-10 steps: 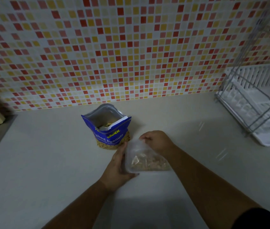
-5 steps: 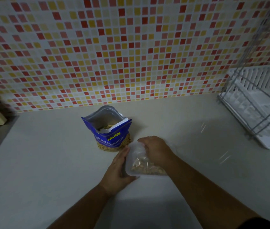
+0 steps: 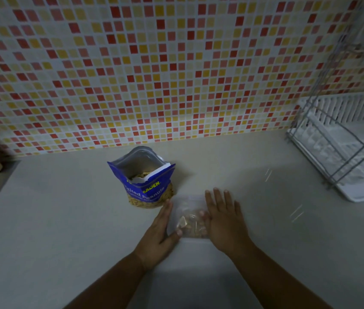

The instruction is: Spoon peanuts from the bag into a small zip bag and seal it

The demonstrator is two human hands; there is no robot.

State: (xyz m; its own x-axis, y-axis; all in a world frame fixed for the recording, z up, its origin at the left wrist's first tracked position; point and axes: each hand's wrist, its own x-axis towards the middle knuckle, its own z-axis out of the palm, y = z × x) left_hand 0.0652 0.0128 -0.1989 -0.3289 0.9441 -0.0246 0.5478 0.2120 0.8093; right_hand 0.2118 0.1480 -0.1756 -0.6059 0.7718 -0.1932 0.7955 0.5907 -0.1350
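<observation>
Both spread flat: left hand (image 3: 159,228), right hand (image 3: 224,219) pressing zip bag (image 3: 188,219). Probably limp, light, slippery; pinch top seam.

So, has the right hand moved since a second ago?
Yes: the right hand has opened flat and drawn back and rightward, away from the peanut bag.

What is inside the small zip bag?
A clump of peanuts in the near half of the small zip bag; its far half looks empty. The right hand covers its right side.
</observation>
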